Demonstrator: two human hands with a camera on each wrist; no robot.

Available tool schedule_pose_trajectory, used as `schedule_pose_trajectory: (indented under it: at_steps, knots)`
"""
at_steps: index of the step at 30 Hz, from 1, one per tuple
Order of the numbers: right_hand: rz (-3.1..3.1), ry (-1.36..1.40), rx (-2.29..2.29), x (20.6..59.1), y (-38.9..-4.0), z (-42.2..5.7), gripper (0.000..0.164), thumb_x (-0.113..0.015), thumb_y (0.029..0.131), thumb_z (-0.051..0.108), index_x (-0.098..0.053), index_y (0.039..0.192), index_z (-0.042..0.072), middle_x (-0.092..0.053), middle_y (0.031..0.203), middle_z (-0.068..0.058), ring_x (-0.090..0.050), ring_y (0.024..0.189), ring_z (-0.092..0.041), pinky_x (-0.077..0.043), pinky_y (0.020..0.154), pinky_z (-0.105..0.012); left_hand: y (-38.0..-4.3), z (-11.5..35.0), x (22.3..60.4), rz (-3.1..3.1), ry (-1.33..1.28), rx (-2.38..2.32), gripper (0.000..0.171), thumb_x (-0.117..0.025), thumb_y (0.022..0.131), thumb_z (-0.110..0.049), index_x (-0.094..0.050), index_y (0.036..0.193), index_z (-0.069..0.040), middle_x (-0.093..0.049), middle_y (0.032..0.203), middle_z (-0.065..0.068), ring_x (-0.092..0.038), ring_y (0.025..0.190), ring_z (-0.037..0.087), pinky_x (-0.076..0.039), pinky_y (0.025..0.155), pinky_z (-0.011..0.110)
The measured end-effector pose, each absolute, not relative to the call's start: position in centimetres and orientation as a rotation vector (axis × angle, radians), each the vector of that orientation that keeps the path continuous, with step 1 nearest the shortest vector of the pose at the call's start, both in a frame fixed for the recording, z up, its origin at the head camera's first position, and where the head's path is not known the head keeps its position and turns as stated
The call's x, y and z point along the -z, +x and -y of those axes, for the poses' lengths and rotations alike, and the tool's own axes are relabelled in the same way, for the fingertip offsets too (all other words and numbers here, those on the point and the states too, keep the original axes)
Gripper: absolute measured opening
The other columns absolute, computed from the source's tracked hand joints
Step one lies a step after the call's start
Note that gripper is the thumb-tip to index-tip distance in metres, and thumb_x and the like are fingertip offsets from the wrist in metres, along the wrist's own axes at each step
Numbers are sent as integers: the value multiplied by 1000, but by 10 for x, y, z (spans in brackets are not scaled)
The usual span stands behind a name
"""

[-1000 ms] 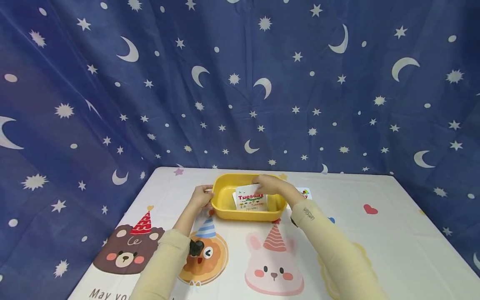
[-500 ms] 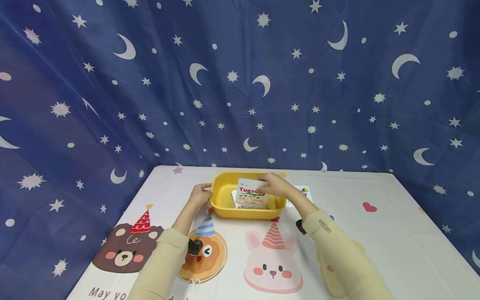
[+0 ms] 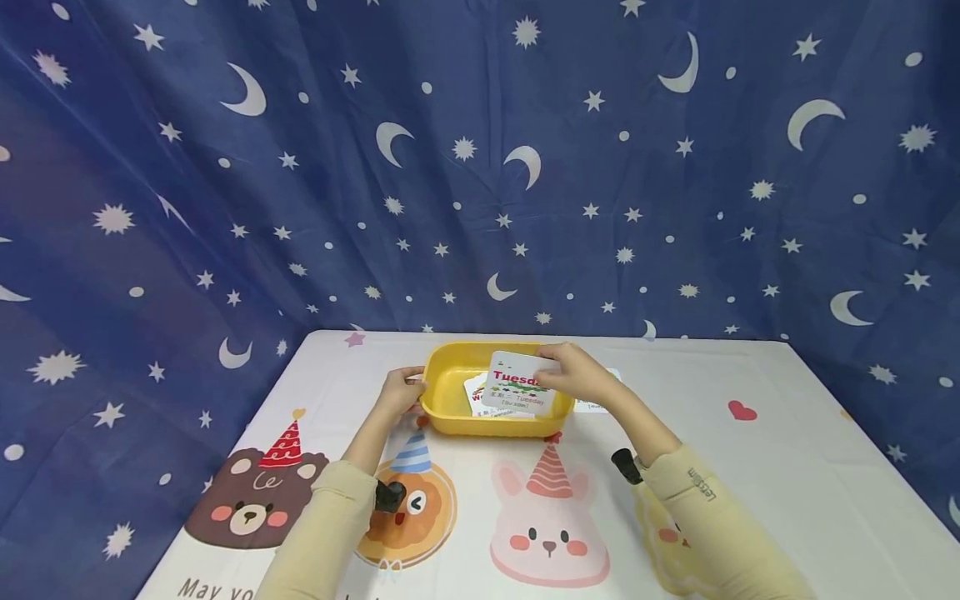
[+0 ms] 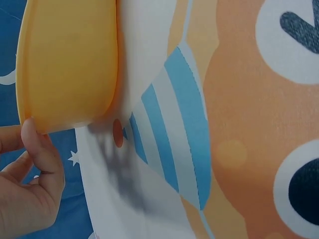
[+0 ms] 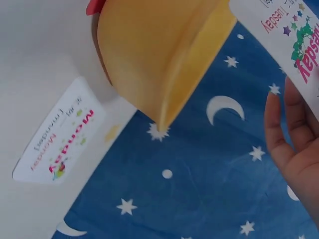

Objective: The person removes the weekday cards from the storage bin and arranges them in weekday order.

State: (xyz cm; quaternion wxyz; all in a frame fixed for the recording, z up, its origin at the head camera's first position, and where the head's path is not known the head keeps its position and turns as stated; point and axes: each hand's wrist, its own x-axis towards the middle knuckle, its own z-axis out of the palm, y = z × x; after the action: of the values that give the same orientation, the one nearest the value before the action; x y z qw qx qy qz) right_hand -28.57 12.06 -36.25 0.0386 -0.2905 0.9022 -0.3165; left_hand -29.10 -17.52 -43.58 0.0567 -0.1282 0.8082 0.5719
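A yellow plastic box (image 3: 444,392) stands near the back of the table. My left hand (image 3: 400,390) grips its left end, and the left wrist view has the thumb (image 4: 34,139) against the outer wall just below the rim. A white card printed "Tuesday" (image 3: 501,392) is pinched by its right side in my right hand (image 3: 577,372), tilted above the box. Beneath it, another white card (image 3: 476,398) with red lettering lies in the box, partly hidden. On the table right of the box lies a "Monday" card (image 5: 62,137), partly covered by my right hand and forearm in the head view.
The white tablecloth (image 3: 810,467) carries printed cartoon animals and a heart. A dark blue curtain (image 3: 480,167) with moons and stars hangs behind the table and along its sides. Dark wrist-camera mounts (image 3: 626,467) stick out from both forearms.
My right hand has lifted the Tuesday card up and to the right, out of the box. More of the card below shows. My left hand keeps its grip on the box.
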Motion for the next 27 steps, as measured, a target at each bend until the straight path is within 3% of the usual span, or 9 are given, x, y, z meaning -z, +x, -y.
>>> schedule_pose_trajectory:
  at_steps: [7, 11, 15, 23, 27]
  knots:
    - [-2715, -866, 1106, 351, -269, -138, 32, -62, 85, 9, -61, 112, -9, -61, 118, -24, -51, 121, -41, -44, 102, -52, -287, 178, 432, -2436, -375, -1757, 44, -51, 92, -1, -46, 136, 1, -55, 117, 26, -59, 71, 13, -51, 48, 15]
    - [-2638, -845, 1217, 348, -260, -147, 27, -62, 85, 5, -62, 108, -8, -66, 107, -21, -63, 99, -27, -56, 87, -34, -287, 180, 431, -2433, -371, -1765, 44, -51, 92, -1, -46, 136, 2, -55, 118, 26, -58, 67, 11, -49, 46, 14]
    - [-2586, -765, 1297, 349, -251, -156, 27, -63, 84, 3, -62, 108, -10, -67, 101, -19, -63, 82, -16, -57, 72, -21, -287, 180, 430, -2433, -367, -1762, 44, -51, 92, -2, -46, 136, 2, -55, 118, 26, -57, 66, 11, -49, 46, 14]
    - [-2545, -685, 1389, 363, -233, -181, 28, -62, 83, 0, -59, 108, -14, -66, 101, -26, -68, 82, -20, -60, 71, -28, -288, 179, 433, -2414, -386, -1765, 44, -51, 92, 0, -47, 135, 1, -55, 117, 26, -60, 71, 14, -55, 53, 21]
    - [-2592, -591, 1394, 373, -226, -197, 29, -65, 83, 2, -59, 108, -13, -65, 102, -25, -67, 79, -17, -59, 68, -25, -288, 176, 434, -2401, -370, -1782, 44, -50, 91, 1, -47, 135, 2, -55, 117, 28, -60, 70, 15, -57, 53, 23]
